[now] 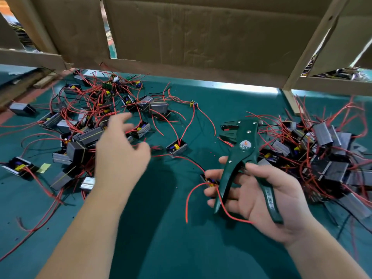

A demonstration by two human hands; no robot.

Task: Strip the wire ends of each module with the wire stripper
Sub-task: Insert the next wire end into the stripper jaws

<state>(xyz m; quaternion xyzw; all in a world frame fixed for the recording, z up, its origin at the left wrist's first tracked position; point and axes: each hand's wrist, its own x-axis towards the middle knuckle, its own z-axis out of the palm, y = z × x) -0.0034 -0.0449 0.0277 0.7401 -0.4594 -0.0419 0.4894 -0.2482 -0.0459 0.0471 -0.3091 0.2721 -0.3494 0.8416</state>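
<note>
Left of the stripper [244, 158], a heap of modules [88, 135] and tangled red wires lies on the green mat [161, 238], its far edge running under the cardboard [181, 37]. The left hand [122, 156] hovers over that heap, fingers spread and holding nothing; it is blurred, so the fingertips are hard to make out. The right hand [261, 200] holds the stripper loosely, handles apart, head pointing away. Its fingers also hold a small module [210, 181], mostly hidden behind them, with a red wire [191, 196] looping out. Right of the stripper, a second heap [322, 154] runs off the frame's edge.
</note>
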